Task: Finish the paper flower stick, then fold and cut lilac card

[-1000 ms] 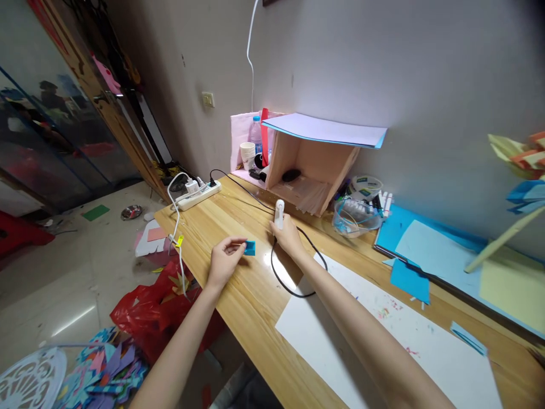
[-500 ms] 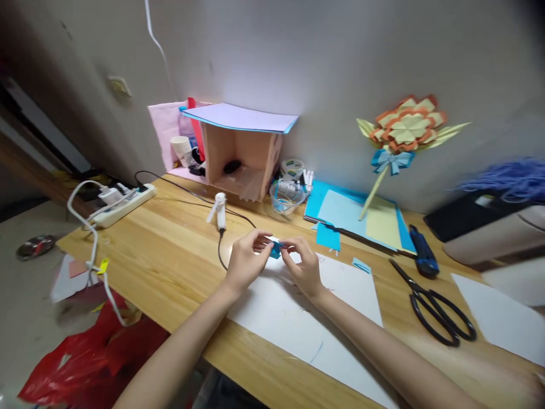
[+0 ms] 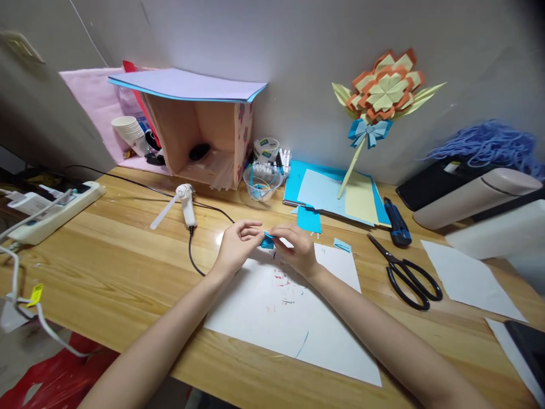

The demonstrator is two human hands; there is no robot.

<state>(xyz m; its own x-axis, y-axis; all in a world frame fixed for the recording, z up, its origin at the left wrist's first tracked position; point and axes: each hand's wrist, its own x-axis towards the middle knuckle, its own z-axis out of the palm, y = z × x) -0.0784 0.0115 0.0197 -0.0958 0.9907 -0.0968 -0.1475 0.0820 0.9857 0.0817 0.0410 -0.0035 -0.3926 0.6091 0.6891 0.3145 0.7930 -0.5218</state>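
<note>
My left hand (image 3: pixel 235 247) and my right hand (image 3: pixel 297 246) meet over the far edge of a white sheet (image 3: pixel 276 315) on the wooden desk (image 3: pixel 106 267). Both pinch a small folded blue paper piece (image 3: pixel 267 241) between thumb and fingertips. A white glue gun (image 3: pixel 186 205) with a black cord lies on the desk to the left of my left hand, untouched.
Black scissors (image 3: pixel 407 274) and a blue utility knife (image 3: pixel 397 230) lie to the right. Behind are blue and yellow paper sheets (image 3: pixel 336 196), a paper flower (image 3: pixel 383 94), a clear bowl (image 3: pixel 261 183), a pink box shelf (image 3: pixel 200 142) and a power strip (image 3: pixel 46 213) at left.
My right hand let go of the glue gun, which now lies on the desk, and joined my left on the blue piece. The view swung right, toward the scissors and flower.
</note>
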